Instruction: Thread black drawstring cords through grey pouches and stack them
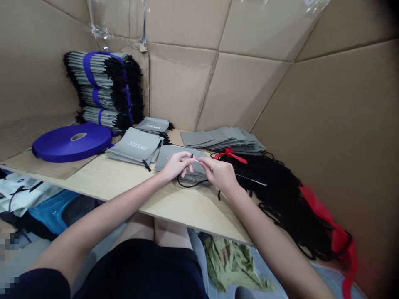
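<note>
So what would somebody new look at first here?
Probably the big, flat purple roll of ribbon on the left, with a tall stack of grey pouches behind it. On the right, bright red ribbons stand out against a long heap of black cords. In the middle, the bare left hand and right hand nearly meet.

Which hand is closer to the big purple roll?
Left. The left hand is to the right of the purple roll, with grey pouches between them; the right hand is farther, past the left one.

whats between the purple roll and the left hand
In the head view, a stack of grey INTEX pouches lies on the board between purple roll and left hand.
</note>
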Demonstrator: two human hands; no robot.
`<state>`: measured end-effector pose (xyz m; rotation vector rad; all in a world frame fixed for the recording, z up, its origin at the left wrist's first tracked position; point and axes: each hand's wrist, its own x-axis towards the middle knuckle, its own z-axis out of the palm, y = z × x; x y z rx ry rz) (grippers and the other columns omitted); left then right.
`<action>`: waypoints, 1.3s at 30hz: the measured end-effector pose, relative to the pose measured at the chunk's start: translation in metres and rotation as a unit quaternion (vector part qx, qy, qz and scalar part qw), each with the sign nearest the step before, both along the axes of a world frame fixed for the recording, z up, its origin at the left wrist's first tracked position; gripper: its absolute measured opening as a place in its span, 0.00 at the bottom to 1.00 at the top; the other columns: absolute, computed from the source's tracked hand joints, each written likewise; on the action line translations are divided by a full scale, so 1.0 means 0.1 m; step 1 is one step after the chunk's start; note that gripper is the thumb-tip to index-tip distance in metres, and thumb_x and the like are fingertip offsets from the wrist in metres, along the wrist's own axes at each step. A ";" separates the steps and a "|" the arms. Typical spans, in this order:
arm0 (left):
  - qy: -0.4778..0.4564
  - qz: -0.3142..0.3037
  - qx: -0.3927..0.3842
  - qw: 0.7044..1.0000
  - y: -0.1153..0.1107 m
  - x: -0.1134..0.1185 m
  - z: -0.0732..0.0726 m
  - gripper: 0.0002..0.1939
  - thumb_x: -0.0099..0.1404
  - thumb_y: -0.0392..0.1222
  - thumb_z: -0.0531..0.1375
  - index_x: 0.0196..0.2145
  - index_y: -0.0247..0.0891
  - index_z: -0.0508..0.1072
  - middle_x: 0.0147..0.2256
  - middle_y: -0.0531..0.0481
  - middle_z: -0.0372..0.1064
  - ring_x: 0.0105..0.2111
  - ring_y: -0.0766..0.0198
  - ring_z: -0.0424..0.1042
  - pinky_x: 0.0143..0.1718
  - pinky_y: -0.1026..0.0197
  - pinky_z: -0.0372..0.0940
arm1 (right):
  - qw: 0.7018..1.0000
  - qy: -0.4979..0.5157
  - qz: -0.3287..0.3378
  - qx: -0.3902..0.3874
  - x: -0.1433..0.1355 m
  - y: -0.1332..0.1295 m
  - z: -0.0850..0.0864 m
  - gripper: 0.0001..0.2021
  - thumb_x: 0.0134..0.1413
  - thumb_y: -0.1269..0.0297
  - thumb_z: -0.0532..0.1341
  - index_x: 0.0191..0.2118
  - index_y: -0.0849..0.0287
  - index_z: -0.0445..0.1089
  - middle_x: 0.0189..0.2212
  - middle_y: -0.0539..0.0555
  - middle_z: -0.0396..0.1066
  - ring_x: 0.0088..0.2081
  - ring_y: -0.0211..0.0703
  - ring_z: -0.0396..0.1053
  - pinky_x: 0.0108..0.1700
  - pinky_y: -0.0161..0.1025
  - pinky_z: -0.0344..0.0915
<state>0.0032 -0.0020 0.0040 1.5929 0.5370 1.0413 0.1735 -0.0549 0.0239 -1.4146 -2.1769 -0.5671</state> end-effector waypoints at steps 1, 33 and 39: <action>-0.006 0.001 -0.007 1.000 0.00 0.00 0.00 0.14 0.57 0.47 0.59 0.35 0.33 0.66 0.18 0.54 0.67 0.09 0.76 0.55 0.10 0.72 0.47 | 1.000 -0.006 0.002 0.004 0.00 0.00 0.00 0.13 0.60 0.62 0.50 0.43 0.52 0.70 0.33 0.50 0.75 0.29 0.38 0.70 0.27 0.32 0.53; 0.006 0.105 0.069 0.992 0.12 0.08 -0.13 0.09 0.62 0.45 0.53 0.30 0.36 0.66 0.26 0.54 0.63 0.28 0.68 0.62 0.31 0.67 0.57 | 0.981 0.133 0.000 0.144 -0.04 0.02 -0.04 0.13 0.55 0.58 0.54 0.36 0.59 0.73 0.18 0.50 0.71 0.19 0.36 0.66 0.24 0.31 0.57; 0.197 0.087 0.286 0.934 0.13 0.00 -0.14 0.06 0.61 0.39 0.54 0.36 0.39 0.68 0.38 0.48 0.67 0.42 0.59 0.63 0.44 0.59 0.57 | 0.982 0.097 -0.114 0.117 0.35 0.16 0.10 0.13 0.55 0.63 0.48 0.38 0.63 0.66 0.21 0.54 0.70 0.19 0.40 0.66 0.21 0.33 0.52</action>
